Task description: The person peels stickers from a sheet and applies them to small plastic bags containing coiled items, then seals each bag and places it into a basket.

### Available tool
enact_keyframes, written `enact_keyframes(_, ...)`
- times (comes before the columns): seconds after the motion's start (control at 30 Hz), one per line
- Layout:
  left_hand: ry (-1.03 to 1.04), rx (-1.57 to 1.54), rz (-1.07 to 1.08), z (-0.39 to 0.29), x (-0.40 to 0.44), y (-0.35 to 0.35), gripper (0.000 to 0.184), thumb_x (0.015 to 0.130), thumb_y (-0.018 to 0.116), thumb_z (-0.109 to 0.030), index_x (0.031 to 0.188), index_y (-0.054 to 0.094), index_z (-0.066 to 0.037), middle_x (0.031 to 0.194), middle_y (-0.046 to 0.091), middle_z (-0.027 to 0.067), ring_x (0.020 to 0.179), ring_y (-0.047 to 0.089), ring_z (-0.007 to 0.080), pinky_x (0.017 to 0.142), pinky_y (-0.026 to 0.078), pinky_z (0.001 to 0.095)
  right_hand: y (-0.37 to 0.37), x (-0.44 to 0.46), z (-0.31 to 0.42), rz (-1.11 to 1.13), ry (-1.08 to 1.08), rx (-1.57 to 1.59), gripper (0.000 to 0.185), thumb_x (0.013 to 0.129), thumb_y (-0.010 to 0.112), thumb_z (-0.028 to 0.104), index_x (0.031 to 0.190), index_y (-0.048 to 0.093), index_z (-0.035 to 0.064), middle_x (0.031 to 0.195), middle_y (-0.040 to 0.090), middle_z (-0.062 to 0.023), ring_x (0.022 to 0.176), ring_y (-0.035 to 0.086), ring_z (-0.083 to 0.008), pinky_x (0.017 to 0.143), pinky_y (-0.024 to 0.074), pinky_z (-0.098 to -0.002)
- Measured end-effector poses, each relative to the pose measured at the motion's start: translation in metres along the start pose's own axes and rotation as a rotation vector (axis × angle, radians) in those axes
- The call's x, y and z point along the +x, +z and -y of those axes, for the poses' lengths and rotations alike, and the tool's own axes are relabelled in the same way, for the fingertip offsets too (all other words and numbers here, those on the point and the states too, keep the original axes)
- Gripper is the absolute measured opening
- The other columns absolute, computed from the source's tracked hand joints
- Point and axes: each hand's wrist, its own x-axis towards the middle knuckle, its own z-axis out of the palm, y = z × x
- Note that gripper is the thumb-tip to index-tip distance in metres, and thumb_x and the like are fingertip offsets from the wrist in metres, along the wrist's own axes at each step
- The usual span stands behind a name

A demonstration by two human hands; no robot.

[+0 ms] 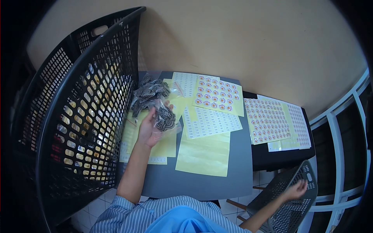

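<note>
My left hand is closed round a clear plastic bag that has a dark, light-striped coiled item inside. Just beyond it, more bagged dark striped items lie in a pile at the left of the grey table. Over at the lower right, my right hand is above the dark perforated basket; its fingers are curled together, and whether anything small is between them cannot be made out.
A large black perforated basket with packed items stands at the left. Sticker sheets and a yellow backing sheet lie on the table. More sticker sheets rest on a black surface at the right. A wall is behind.
</note>
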Motion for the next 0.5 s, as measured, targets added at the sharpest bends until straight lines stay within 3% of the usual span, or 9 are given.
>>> enact_keyframes(0.07, -0.273, -0.388, -0.043, 0.008, -0.001, -0.007, 0.032, 0.090, 0.029, -0.022, 0.119, 0.037, -0.009, 0.120, 0.043, 0.0154, 0.113, 0.040, 0.0293, 0.095, 0.033, 0.0451, 0.052, -0.026, 0.082, 0.211, 0.045, 0.186, 0.025, 0.080, 0.053, 0.000, 0.104, 0.048, -0.0030, 0.096, 0.055, -0.0128, 0.087, 0.054, -0.0179, 0.078, 0.0447, -0.0267)
enact_keyframes(0.1, -0.291, -0.415, -0.054, 0.010, -0.003, -0.007, 0.031, 0.090, 0.028, -0.022, 0.117, 0.039, -0.009, 0.120, 0.042, 0.0173, 0.113, 0.040, 0.0309, 0.094, 0.033, 0.0476, 0.069, -0.042, 0.117, 0.385, 0.041, 0.186, 0.023, 0.078, 0.052, -0.002, 0.101, 0.048, -0.0010, 0.094, 0.055, -0.0109, 0.087, 0.053, -0.0171, 0.079, 0.0435, -0.0271)
enact_keyframes(0.17, -0.318, -0.408, -0.047, 0.012, -0.003, -0.008, 0.033, 0.090, 0.028, -0.020, 0.119, 0.038, -0.006, 0.121, 0.041, 0.0172, 0.115, 0.038, 0.0303, 0.095, 0.032, 0.0474, 0.092, -0.077, 0.182, 0.710, -0.271, 0.259, 0.026, 0.069, 0.060, -0.003, 0.095, 0.052, -0.0002, 0.093, 0.053, -0.0094, 0.089, 0.051, -0.0185, 0.079, 0.0415, -0.0295)
enact_keyframes(0.23, -0.310, -0.327, -0.062, 0.012, -0.008, 0.001, 0.037, 0.090, 0.026, -0.018, 0.121, 0.033, 0.000, 0.122, 0.039, 0.0190, 0.116, 0.036, 0.0302, 0.096, 0.031, 0.0469, 0.107, -0.109, 0.226, 1.143, -0.447, 0.488, 0.032, 0.063, 0.066, 0.002, 0.094, 0.056, 0.0053, 0.096, 0.054, -0.0091, 0.093, 0.052, -0.0231, 0.080, 0.0414, -0.0327)
enact_keyframes(0.3, -0.376, -0.366, 0.002, 0.017, -0.009, -0.004, 0.038, 0.090, 0.024, -0.020, 0.120, 0.035, 0.001, 0.121, 0.040, 0.0196, 0.114, 0.039, 0.0306, 0.095, 0.032, 0.0456, 0.120, -0.138, 0.253, 1.267, -0.737, 0.576, 0.034, 0.061, 0.068, 0.007, 0.094, 0.057, 0.0083, 0.097, 0.054, -0.0083, 0.094, 0.052, -0.0248, 0.079, 0.0419, -0.0342)
enact_keyframes(0.4, -0.467, -0.385, 0.062, 0.021, -0.012, 0.000, 0.042, 0.091, 0.021, -0.024, 0.119, 0.034, 0.005, 0.118, 0.043, 0.0209, 0.110, 0.043, 0.0306, 0.096, 0.033, 0.0420, 0.139, -0.163, 0.264, 1.279, -0.844, 0.660, 0.028, 0.059, 0.067, 0.006, 0.086, 0.060, 0.0081, 0.093, 0.055, -0.0075, 0.091, 0.053, -0.0249, 0.077, 0.0427, -0.0348)
enact_keyframes(0.47, -0.485, -0.319, 0.109, 0.024, -0.013, -0.001, 0.042, 0.091, 0.021, -0.025, 0.119, 0.033, 0.005, 0.117, 0.044, 0.0209, 0.110, 0.043, 0.0312, 0.095, 0.033, 0.0431, 0.145, -0.169, 0.263, 1.248, -0.795, 0.725, 0.023, 0.060, 0.067, 0.005, 0.082, 0.060, 0.0070, 0.090, 0.055, -0.0077, 0.087, 0.054, -0.0241, 0.075, 0.0432, -0.0340)
enact_keyframes(0.5, -0.443, -0.078, 0.025, 0.017, -0.020, 0.017, 0.048, 0.091, 0.023, -0.032, 0.123, 0.029, 0.003, 0.122, 0.040, 0.0193, 0.115, 0.038, 0.0293, 0.098, 0.028, 0.0414, 0.147, -0.170, 0.263, 1.217, -0.745, 0.787, 0.018, 0.062, 0.067, 0.003, 0.078, 0.061, 0.0059, 0.087, 0.056, -0.0078, 0.084, 0.055, -0.0233, 0.074, 0.0436, -0.0333)
